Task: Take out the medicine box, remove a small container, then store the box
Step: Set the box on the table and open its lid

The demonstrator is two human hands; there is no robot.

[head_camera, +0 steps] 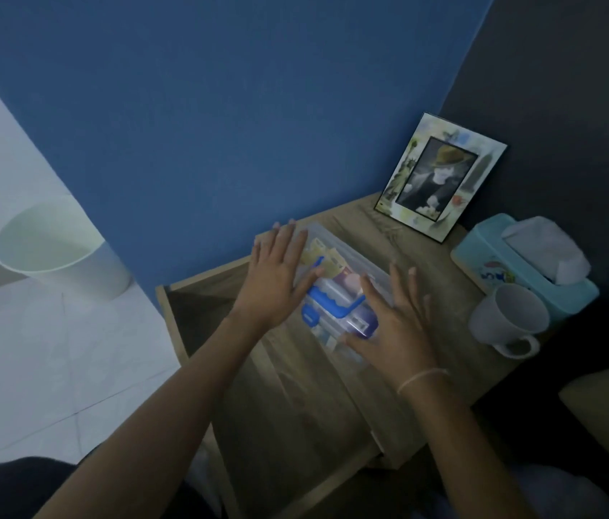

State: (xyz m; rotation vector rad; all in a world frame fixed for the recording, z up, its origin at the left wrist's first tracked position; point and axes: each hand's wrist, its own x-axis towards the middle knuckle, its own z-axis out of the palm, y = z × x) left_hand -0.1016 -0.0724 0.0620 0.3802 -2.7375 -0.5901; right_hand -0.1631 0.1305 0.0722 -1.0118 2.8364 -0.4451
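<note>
A clear plastic medicine box [336, 290] with a blue handle and blue latch lies on the wooden bedside table [419, 320]. Packets and small containers show through its lid. My left hand [276, 279] is spread flat against the box's left side, fingers apart. My right hand [392, 324] is spread against its right, near corner, with a thin band on the wrist. Both palms touch the box; neither closes around it. Which small container is meant I cannot tell.
A picture frame [441, 177] leans at the table's back. A teal tissue box [520, 264] and a white mug [508, 320] stand at the right. A white bin [59, 249] sits on the tiled floor at the left. The blue wall is behind.
</note>
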